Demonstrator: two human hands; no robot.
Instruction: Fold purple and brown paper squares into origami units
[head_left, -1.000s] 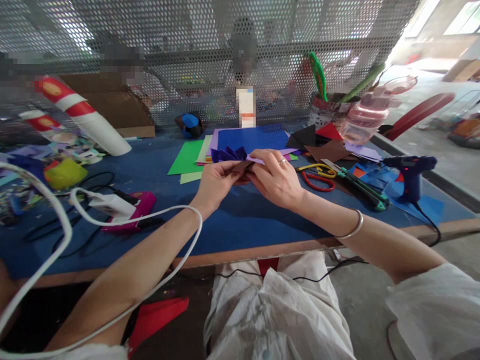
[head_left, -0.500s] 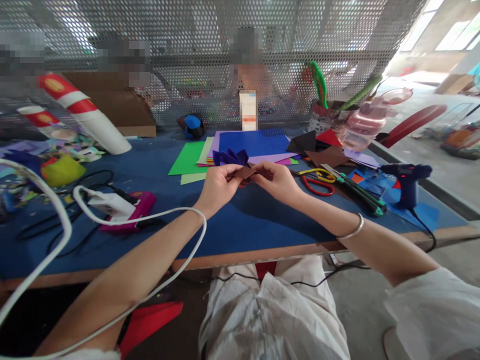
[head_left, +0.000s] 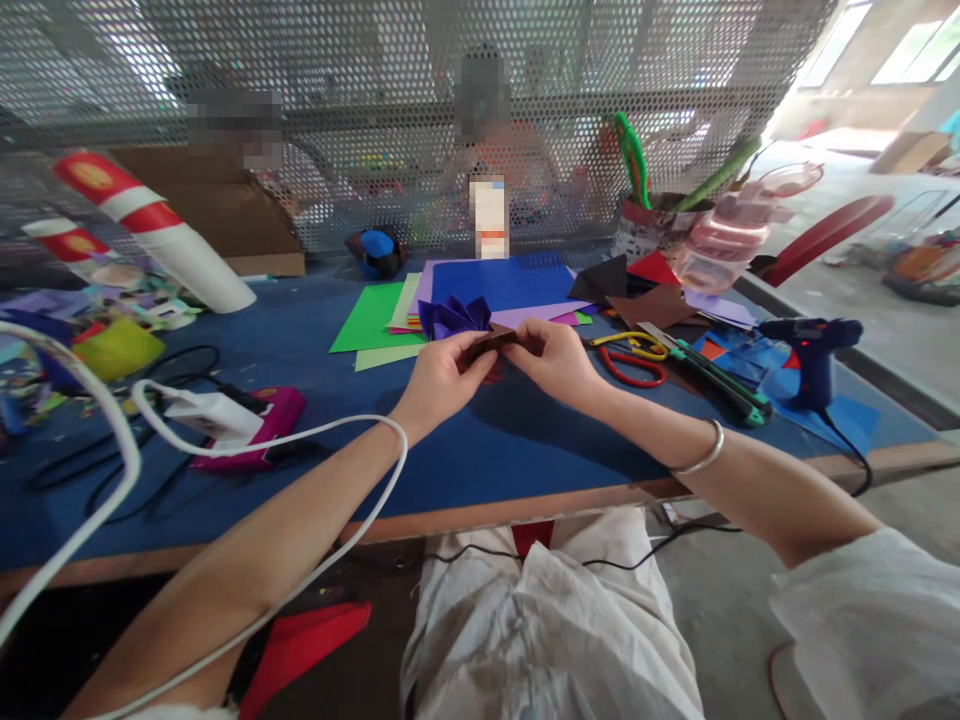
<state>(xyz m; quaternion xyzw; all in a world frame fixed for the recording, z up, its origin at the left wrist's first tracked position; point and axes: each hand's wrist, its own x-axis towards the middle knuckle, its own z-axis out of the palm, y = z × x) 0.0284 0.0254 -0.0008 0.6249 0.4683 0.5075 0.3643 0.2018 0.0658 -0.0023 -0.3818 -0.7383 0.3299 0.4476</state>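
Observation:
Between my hands, above the blue table [head_left: 480, 450], is a small piece of brown paper [head_left: 501, 337]. My left hand [head_left: 448, 375] is closed on its left side, thumb toward me. With thumb and fingers, my right hand [head_left: 551, 362] pinches its right end. The fingers partly cover the paper, so its full shape is hidden. Just behind my left hand sits a folded purple paper piece [head_left: 454, 316] with pointed tips. Beyond it lies a stack of coloured sheets, with a dark blue sheet [head_left: 502, 278] on top and a green sheet [head_left: 367, 320] at the left.
Right of my hands lie scissors [head_left: 634, 360], a green utility knife [head_left: 720, 380], brown paper scraps [head_left: 652, 308] and a glue gun [head_left: 814, 360]. A magenta power strip [head_left: 281, 420] with a white cable [head_left: 360, 420] crosses my left arm. A perforated metal screen [head_left: 360, 150] stands behind.
The brown paper has been turned between my fingers, and my left thumb now lies along it. The whole view has shifted slightly.

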